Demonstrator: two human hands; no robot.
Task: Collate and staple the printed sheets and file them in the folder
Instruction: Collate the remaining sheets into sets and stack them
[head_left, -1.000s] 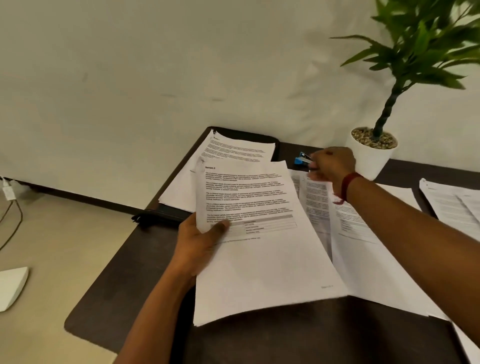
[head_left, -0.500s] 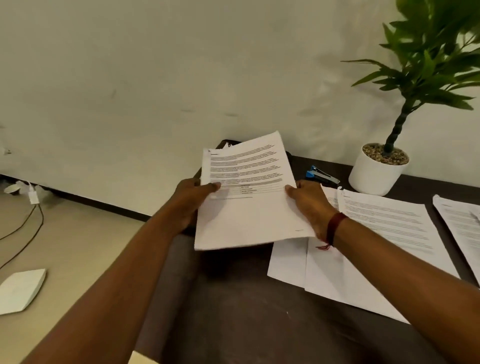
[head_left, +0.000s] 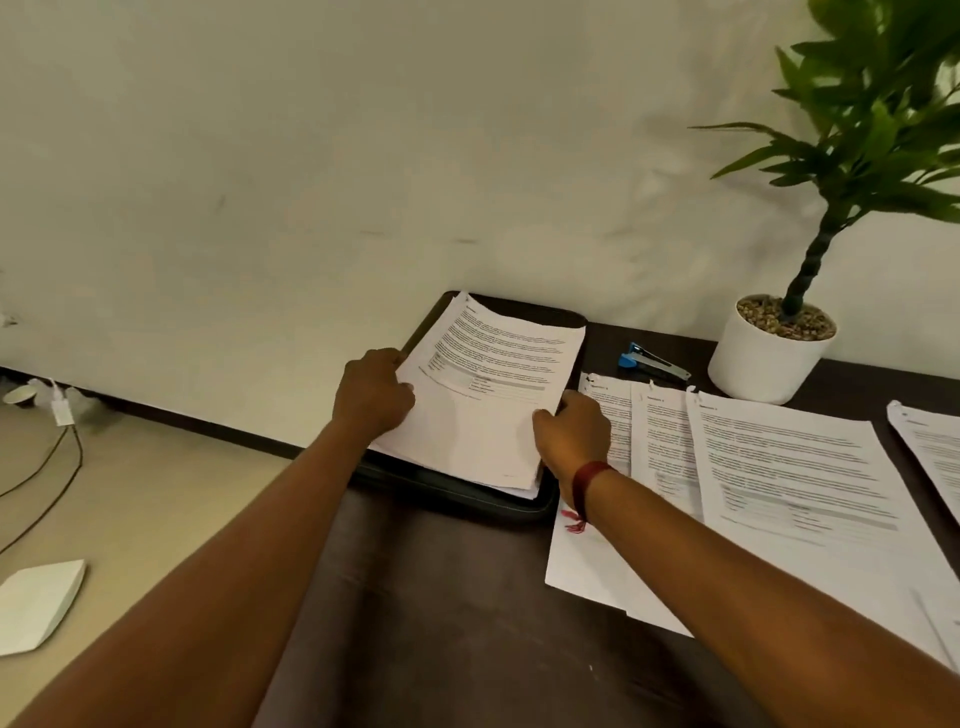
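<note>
Filing, part done.

**Item:** printed set (head_left: 483, 415), white sheets with black text and a grey-banded table. It lies flat on the black folder (head_left: 467, 499) at the far left corner of the table (head_left: 441, 623). Further sheet edges show beneath it at the near right corner, so more than one set is judged to be in the folder already. Its top-left corner is too small to show whether a staple is there.

**Hands:** the left hand (head_left: 374, 389) grips the set's left edge with fingers curled. The right hand (head_left: 574, 431) pinches the right edge with the thumb on top. Both are judged to be squaring the set on the folder.

**Outstanding:** loose sets (head_left: 779, 467), three overlapping, lie on the table just right of the folder. Each has a small curl at its top-left corner, but a staple cannot be confirmed. One more sheet (head_left: 930, 441) lies at the far right, partly cut off by the frame.

**Tool:** stapler (head_left: 652, 361), blue and grey, lies beyond the loose sets, between the folder and a white plant pot (head_left: 763, 364), with no hand on it.

**Left to do, as judged:** release this set, staple any unstapled sets, file the rest and close the folder.
</note>
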